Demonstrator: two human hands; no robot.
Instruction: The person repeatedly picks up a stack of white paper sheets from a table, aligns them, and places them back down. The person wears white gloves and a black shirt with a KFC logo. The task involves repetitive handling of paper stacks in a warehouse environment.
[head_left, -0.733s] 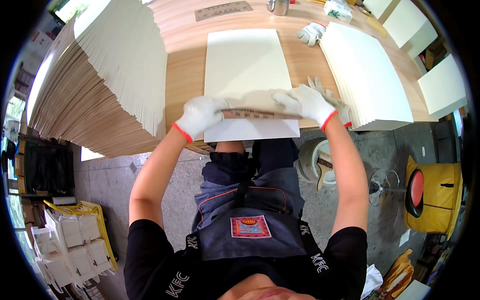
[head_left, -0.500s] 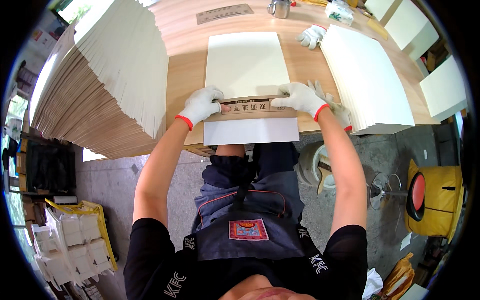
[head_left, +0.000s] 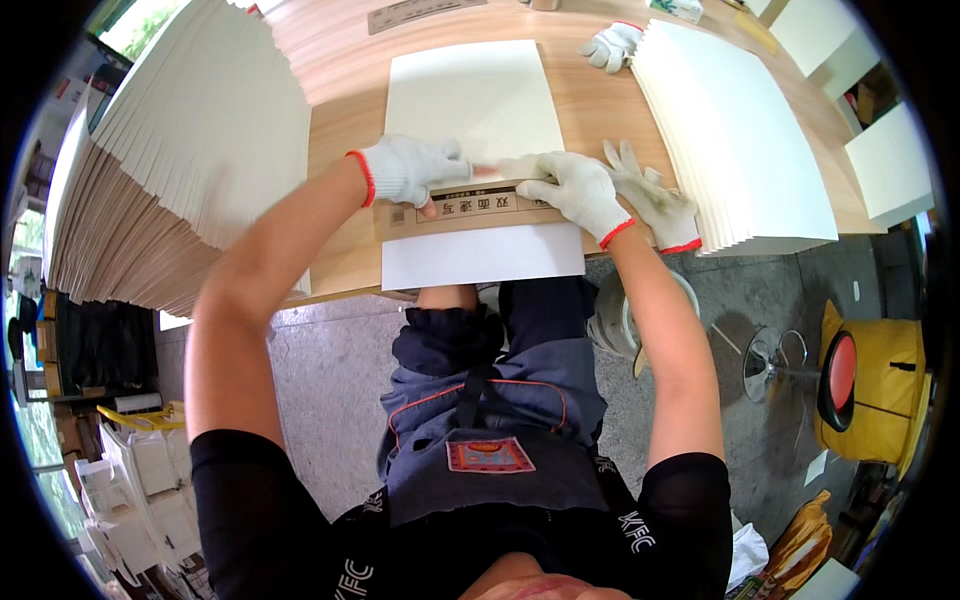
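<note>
A cream-white flat sheet [head_left: 470,100] lies on the wooden table [head_left: 330,70], its near end hanging over the table's front edge. A brown cardboard strip with printing [head_left: 470,208] lies across it. My left hand [head_left: 405,168] in a white knit glove with a red cuff presses on the strip's left part. My right hand [head_left: 575,190], gloved the same, presses flat on the strip's right part. The fingertips of the two hands nearly meet at the middle of the sheet.
A tall fanned stack of white-faced boards [head_left: 190,150] fills the left of the table. A lower stack of white sheets [head_left: 740,140] lies at the right. Spare gloves lie beside my right hand [head_left: 655,200] and farther back [head_left: 612,42]. A red stool [head_left: 835,372] stands on the floor.
The brown strip and both hands have moved away from me along the sheet. The hands have drawn together toward the middle of the strip.
</note>
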